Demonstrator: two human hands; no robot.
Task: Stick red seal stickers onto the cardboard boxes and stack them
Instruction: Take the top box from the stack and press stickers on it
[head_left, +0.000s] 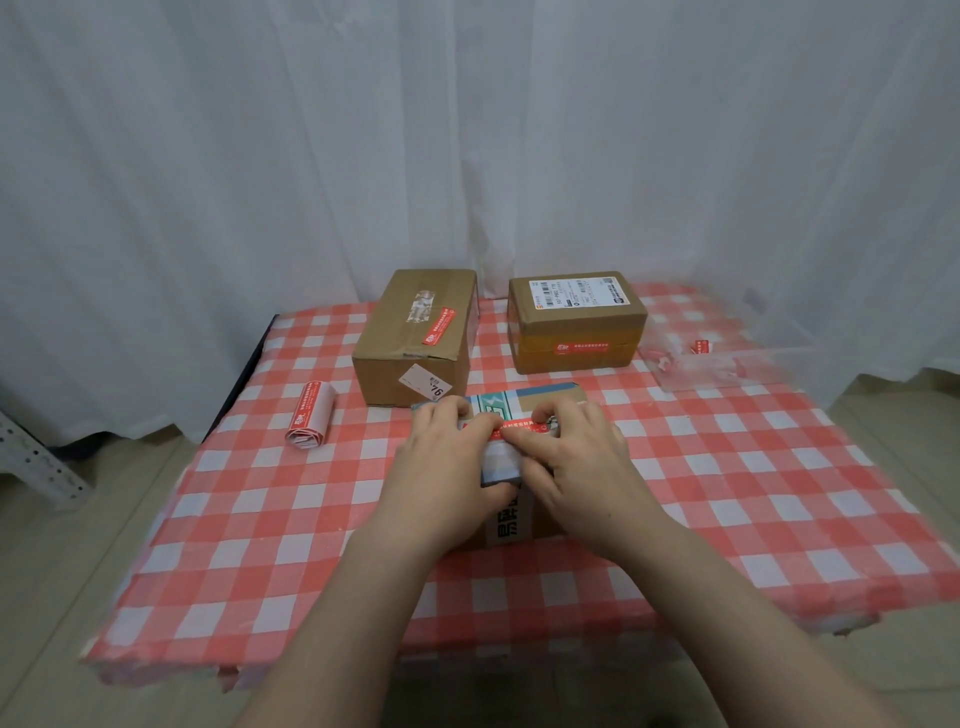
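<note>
Left hand (447, 457): fingers bent over the top left of the near box (511, 525), gripping it. Right hand (576, 457): fingers curled, thumb and fingertips pinching the red seal sticker (519, 427), a strip lying across the box top between both hands. White print on the strip was too small to read. The near box was brown cardboard with a teal-and-white printed band and large black characters down the front, sitting at bench centre.

Behind it, two plain brown cartons stood apart. The left carton (415, 332) had clear tape, a red strip (439, 326) on top and a white tag (426, 383) reading "76". The right carton (574, 322) had a shipping label (579, 292) on top and a red strip (582, 347) on its front.

Sticker roll (310, 415) lay far left. Clear plastic tray (727, 358) far right, red bits in it. Bench (260, 519) had a red-and-white check cloth. White curtain (467, 130) behind, pale floor.
</note>
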